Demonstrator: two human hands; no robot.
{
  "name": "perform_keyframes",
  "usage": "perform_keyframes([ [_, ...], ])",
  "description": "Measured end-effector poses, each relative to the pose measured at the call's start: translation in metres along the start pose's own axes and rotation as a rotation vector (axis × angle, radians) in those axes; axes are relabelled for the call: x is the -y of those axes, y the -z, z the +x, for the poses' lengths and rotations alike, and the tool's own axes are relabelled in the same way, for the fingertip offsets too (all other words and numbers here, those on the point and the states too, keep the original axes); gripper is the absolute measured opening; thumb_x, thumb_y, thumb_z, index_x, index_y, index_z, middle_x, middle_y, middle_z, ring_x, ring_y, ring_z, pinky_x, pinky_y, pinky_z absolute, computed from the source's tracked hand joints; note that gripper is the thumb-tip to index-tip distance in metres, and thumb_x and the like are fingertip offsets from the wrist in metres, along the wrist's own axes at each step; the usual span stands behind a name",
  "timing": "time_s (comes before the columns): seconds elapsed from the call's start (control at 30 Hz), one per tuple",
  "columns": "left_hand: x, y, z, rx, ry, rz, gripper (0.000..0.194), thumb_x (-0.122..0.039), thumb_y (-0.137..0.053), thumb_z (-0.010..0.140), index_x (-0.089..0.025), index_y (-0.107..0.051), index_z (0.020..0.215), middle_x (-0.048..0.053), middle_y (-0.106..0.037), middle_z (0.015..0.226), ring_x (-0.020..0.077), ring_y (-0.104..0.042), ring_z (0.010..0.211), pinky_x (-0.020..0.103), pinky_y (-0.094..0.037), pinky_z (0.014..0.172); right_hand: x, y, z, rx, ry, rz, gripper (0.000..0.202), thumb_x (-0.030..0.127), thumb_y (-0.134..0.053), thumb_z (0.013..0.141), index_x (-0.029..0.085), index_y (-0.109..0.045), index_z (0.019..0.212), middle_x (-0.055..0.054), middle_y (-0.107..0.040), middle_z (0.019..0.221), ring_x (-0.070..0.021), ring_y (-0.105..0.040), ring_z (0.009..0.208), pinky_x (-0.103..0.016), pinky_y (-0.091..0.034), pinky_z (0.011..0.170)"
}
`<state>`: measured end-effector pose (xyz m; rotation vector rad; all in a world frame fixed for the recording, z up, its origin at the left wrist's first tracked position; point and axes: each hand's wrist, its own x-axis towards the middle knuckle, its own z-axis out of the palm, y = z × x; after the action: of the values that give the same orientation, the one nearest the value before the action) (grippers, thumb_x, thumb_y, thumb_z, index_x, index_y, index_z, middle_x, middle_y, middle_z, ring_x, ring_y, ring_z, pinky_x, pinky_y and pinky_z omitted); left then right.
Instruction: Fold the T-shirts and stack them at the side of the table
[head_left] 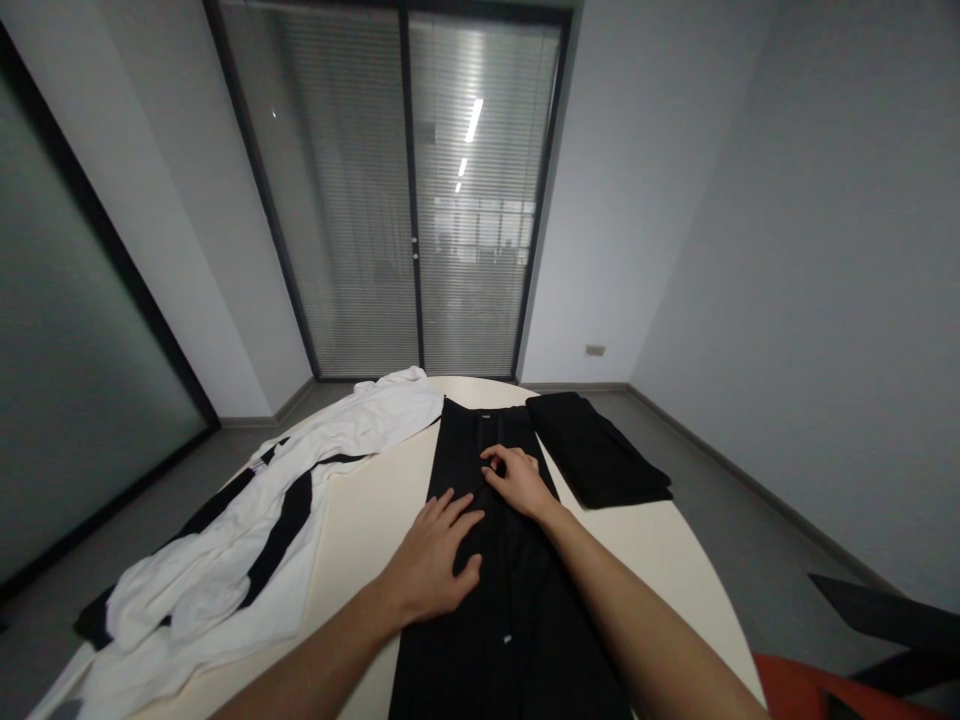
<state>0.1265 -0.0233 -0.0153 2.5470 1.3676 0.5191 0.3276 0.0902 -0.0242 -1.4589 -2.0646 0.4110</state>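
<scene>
A pair of black trousers [517, 590] lies lengthwise on the table, its waistband at the far end. A dark drawstring with a pale tip runs down the front. My left hand [435, 555] rests flat on the left side of the trousers, fingers stretched out and spread. Farther up, below the waistband, my right hand [517, 482] is over the fabric with its fingers loosely bent. A gap shows between its thumb and index finger, and I see nothing held there.
The pale round-edged table [360, 510] carries a rumpled white garment with black parts [217, 545] at left. Folded black cloth [596, 450] lies at right, beside the waistband. An orange and black chair [799, 690] stands at the lower right. A glass partition with blinds [360, 200] is behind.
</scene>
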Motion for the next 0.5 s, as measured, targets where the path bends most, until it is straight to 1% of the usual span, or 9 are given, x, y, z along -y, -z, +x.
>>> perform_keyframes([
  [0.13, 0.001, 0.001, 0.0, 0.054, -0.032, 0.017, 0.064, -0.029, -0.062, 0.085, -0.028, -0.047, 0.147, 0.008, -0.036, 0.159, 0.0353, -0.024, 0.149, 0.061, -0.024, 0.119, -0.003, -0.002, -0.001, 0.01, 0.048, -0.053, 0.024, 0.035, -0.055, 0.096, 0.03, -0.069, 0.115, -0.003, -0.07, 0.104, -0.0234, -0.056, 0.111, -0.04, -0.035, 0.098],
  [0.2, 0.002, 0.001, 0.001, 0.074, -0.038, 0.021, 0.064, -0.03, -0.061, 0.086, -0.029, -0.045, 0.148, 0.007, -0.034, 0.161, 0.0357, -0.021, 0.15, 0.061, -0.023, 0.119, -0.003, -0.002, -0.002, 0.02, 0.063, -0.08, 0.028, 0.037, -0.053, 0.097, 0.029, -0.068, 0.12, -0.005, -0.069, 0.111, -0.0241, -0.055, 0.115, -0.04, -0.037, 0.099],
  [0.3, 0.003, 0.001, 0.002, 0.08, -0.036, 0.009, 0.059, -0.034, -0.058, 0.091, -0.027, -0.045, 0.148, 0.008, -0.034, 0.16, 0.0346, -0.021, 0.151, 0.061, -0.023, 0.119, -0.002, -0.001, -0.002, 0.002, 0.065, -0.135, 0.039, 0.041, -0.046, 0.1, 0.027, -0.06, 0.135, -0.009, -0.064, 0.129, -0.0261, -0.052, 0.123, -0.042, -0.038, 0.102],
  [0.4, 0.006, 0.001, 0.005, 0.076, -0.028, 0.003, 0.057, -0.037, -0.056, 0.092, -0.025, -0.047, 0.147, 0.008, -0.034, 0.161, 0.0345, -0.02, 0.151, 0.061, -0.023, 0.119, -0.002, 0.002, -0.002, -0.02, 0.004, -0.206, 0.052, 0.049, -0.043, 0.1, 0.022, -0.052, 0.144, -0.014, -0.055, 0.142, -0.0298, -0.046, 0.133, -0.046, -0.036, 0.108],
  [0.43, 0.008, 0.001, 0.006, 0.08, -0.023, 0.005, 0.057, -0.037, -0.056, 0.093, -0.025, -0.047, 0.147, 0.008, -0.033, 0.161, 0.0346, -0.02, 0.151, 0.06, -0.023, 0.119, -0.003, 0.004, -0.002, 0.001, -0.014, -0.223, 0.056, 0.051, -0.044, 0.099, 0.019, -0.051, 0.144, -0.015, -0.052, 0.146, -0.031, -0.044, 0.136, -0.047, -0.034, 0.111],
  [0.5, 0.011, 0.002, 0.007, 0.086, -0.019, 0.014, 0.056, -0.037, -0.055, 0.093, -0.024, -0.047, 0.147, 0.008, -0.033, 0.161, 0.0341, -0.02, 0.151, 0.059, -0.022, 0.12, -0.007, 0.007, -0.004, 0.087, -0.009, -0.229, 0.062, 0.054, -0.047, 0.097, 0.016, -0.051, 0.145, -0.016, -0.046, 0.152, -0.0322, -0.037, 0.142, -0.049, -0.029, 0.115],
])
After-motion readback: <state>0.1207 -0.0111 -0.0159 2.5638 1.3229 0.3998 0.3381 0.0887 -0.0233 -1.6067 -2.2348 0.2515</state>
